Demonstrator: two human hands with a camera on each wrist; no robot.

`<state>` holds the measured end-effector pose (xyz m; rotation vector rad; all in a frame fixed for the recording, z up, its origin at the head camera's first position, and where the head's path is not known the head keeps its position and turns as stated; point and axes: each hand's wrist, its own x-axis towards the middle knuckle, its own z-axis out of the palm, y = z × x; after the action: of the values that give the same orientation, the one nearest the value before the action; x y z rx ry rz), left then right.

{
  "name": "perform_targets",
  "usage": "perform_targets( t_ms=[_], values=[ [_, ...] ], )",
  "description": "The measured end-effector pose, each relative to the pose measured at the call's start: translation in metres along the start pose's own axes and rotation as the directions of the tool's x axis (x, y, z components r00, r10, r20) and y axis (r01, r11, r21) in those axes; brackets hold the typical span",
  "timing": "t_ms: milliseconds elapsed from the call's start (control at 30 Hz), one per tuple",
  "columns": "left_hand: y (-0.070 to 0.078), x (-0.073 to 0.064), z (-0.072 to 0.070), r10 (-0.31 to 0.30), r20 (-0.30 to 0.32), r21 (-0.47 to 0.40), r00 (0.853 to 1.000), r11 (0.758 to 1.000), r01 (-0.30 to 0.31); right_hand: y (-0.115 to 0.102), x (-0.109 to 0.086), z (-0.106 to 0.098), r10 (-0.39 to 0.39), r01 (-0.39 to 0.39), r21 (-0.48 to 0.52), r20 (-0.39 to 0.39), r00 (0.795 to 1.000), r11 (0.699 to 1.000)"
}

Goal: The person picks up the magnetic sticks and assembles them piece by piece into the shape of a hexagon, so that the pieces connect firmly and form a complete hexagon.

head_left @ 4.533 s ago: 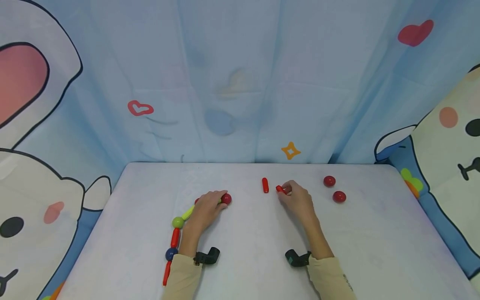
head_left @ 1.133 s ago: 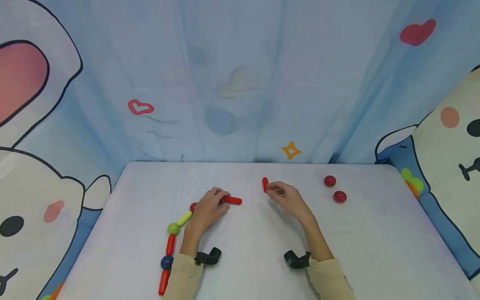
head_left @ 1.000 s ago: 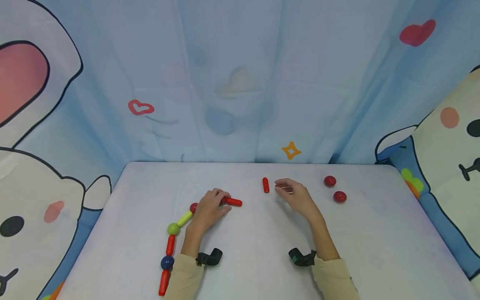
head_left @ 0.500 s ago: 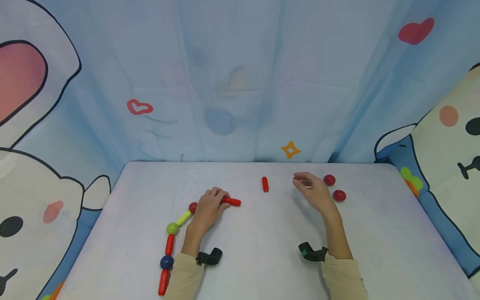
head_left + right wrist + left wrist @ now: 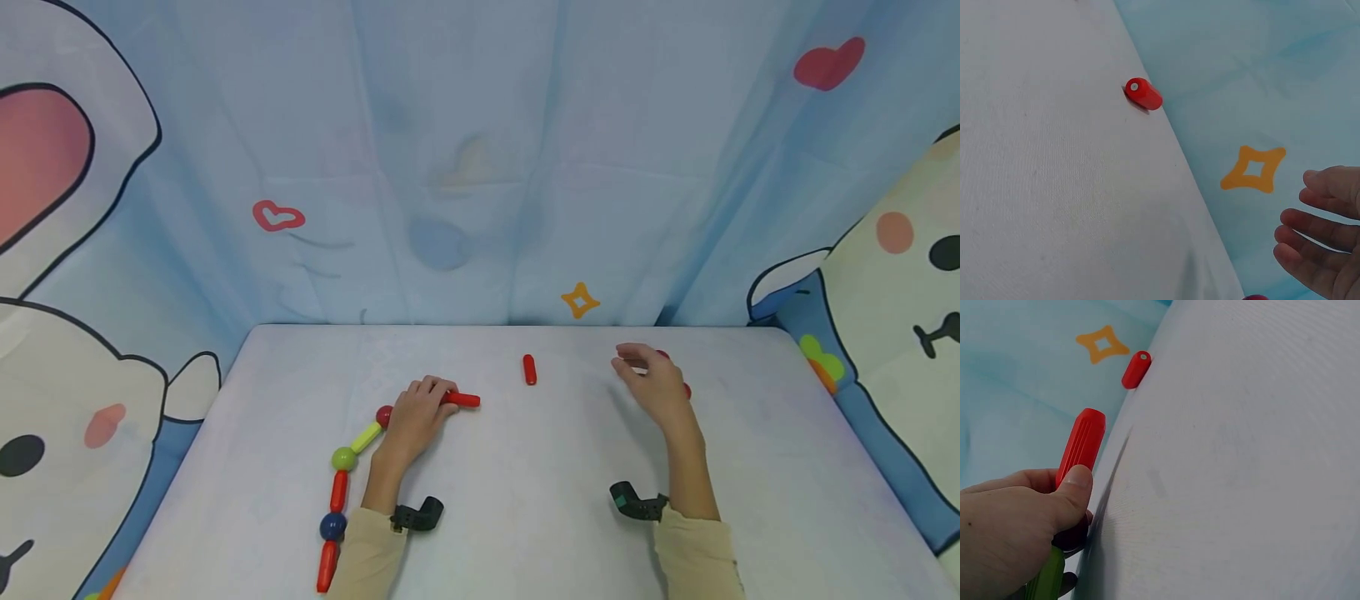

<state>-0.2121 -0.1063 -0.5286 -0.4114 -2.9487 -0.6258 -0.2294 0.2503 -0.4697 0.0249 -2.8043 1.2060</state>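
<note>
A long, ribbed red bead (image 5: 1085, 440) is gripped between the thumb and fingers of the left hand (image 5: 420, 417), its far end sticking out past the fingertips over the middle of the table. Beneath that hand, the left wrist view shows a dark red round bead (image 5: 1071, 539) and a long, faceted green bead (image 5: 1047, 575), both partly hidden.

On the other side of the hand, a curving row of six beads runs toward the near edge of the view: one dark red ball (image 5: 384, 416), one slender yellow-green bead (image 5: 367, 437), one green ball (image 5: 343, 458), and one blue ball (image 5: 333, 526) between two long red beads (image 5: 339, 492). The hand covers the stretch between row and gripped bead.

A single loose red bead (image 5: 529, 369), a hole showing in its end, lies between the hands, apart from both.

The right hand (image 5: 654, 387) holds nothing; its fingers are loosely bent. Two red balls (image 5: 687, 391) show partly behind it.

Everything lies on a white table (image 5: 540, 483). Two beige sleeves (image 5: 697, 554) and two black wrist cameras (image 5: 636, 502) frame the hands. Behind hangs a light-blue curtain (image 5: 645, 167) printed with two hearts (image 5: 829, 65) and one orange four-pointed star (image 5: 588, 302).
</note>
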Motion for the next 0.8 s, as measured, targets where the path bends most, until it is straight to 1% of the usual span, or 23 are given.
perform_targets(
  t_ms=[167,567,800],
  values=[
    [0.0004,0.0002,-0.0005,0.001,-0.005,-0.001,1.0,1.0,-0.001,0.0037,0.0,-0.0026,-0.002,0.001,-0.018,-0.027,1.0,1.0],
    [0.0003,0.0001,-0.0003,-0.005,-0.005,-0.003,1.0,1.0,0.005,0.0065,0.0006,-0.0023,0.02,-0.021,-0.027,-0.024,1.0,0.999],
    [-0.0037,0.0009,0.0023,-0.01,-0.034,0.021,0.999,1.0,0.01,0.008,-0.0013,-0.0051,0.029,-0.032,-0.056,-0.045,0.999,0.998]
  ],
)
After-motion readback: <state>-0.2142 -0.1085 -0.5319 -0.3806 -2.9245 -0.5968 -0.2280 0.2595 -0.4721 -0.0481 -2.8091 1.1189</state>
